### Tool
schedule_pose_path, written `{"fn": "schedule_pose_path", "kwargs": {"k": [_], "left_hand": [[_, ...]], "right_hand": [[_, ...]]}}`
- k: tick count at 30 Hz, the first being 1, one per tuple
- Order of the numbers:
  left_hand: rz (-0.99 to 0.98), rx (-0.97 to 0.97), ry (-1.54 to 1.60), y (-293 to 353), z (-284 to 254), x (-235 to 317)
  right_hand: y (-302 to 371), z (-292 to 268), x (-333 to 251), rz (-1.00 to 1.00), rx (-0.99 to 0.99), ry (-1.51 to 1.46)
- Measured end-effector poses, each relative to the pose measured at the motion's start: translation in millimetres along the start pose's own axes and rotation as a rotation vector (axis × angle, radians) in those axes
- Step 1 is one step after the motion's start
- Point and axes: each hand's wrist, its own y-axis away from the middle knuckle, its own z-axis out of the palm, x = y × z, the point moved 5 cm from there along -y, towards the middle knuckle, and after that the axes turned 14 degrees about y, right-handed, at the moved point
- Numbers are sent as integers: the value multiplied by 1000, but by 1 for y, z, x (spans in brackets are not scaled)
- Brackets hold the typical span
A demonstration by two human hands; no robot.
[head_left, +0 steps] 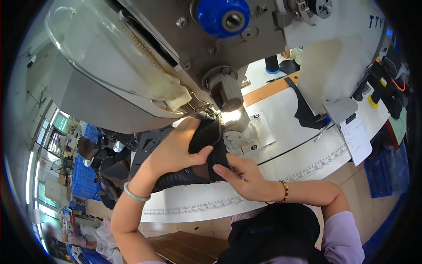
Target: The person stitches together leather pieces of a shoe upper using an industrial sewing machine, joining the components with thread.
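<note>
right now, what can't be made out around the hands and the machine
Head view:
Underside of the black piece: hidden by its top, with the left hand and right hand over parts of it.
Top of the sewing machine: cut off by the upper edge.
Writing on the paper slip: too small.

A black soft workpiece (205, 134) sits under the grey-white sewing machine (88, 103), between the left hand (178, 147) and right hand (248, 177). To its right, a curved black cutout (304, 111) lies on the white table (281, 134); a white paper sheet (356, 140) is at the table's right edge.
</note>
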Motion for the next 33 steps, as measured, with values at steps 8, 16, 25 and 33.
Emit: {"fn": "schedule_pose_path", "kwargs": {"k": [8, 16, 25, 33], "left_hand": [[-16, -23, -80, 0, -2, 7], [-150, -154, -46, -2, -9, -8], [-140, -258, 101, -11, -18, -20], [-143, -247, 180, -10, -14, -12]], "right_hand": [[-20, -8, -3, 302, -137, -300], [-27, 4, 2, 81, 39, -162], [-32, 14, 8, 143, -61, -240], [-25, 7, 6, 114, -45, -130]]}}
